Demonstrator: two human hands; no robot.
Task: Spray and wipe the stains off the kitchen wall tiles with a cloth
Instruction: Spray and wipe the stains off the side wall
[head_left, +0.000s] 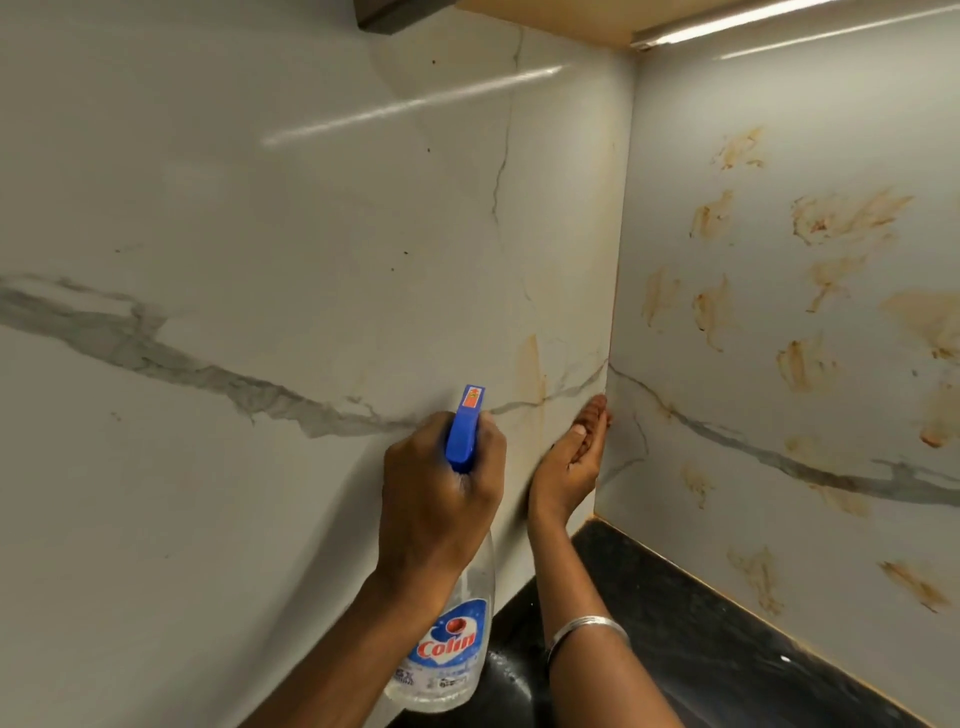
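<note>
Your left hand (441, 499) is curled around the neck of the spray bottle (457, 639), with the back of the hand toward the camera. The blue trigger head (465, 431) sticks up above your knuckles, its nozzle pointing at the left wall tile (234, 208). The bottle is clear, slightly tilted, and carries a blue and white label reading Colin. You hold it in the air, close in front of that tile.

Your right hand (574, 462) holds nothing. Its fingers are straight and lie together, and the palm is turned upward. The fingertips reach into the corner where the two walls meet; you cannot tell from here whether they touch the tile. A silver bangle (587, 626) sits on that forearm.

The stains (841, 213) are orange-brown smears scattered over the right wall tile (753, 415), from high up to just above the dark bench (701, 623). One fainter streak (535, 374) marks the left wall tile just beside the corner, above your right fingertips. A few small dark specks dot the left tile higher up.

A grey marble vein (156, 348) crosses both tiles. A light strip (727, 23) glows under the cabinet at the top right and reflects on both glossy surfaces.
</note>
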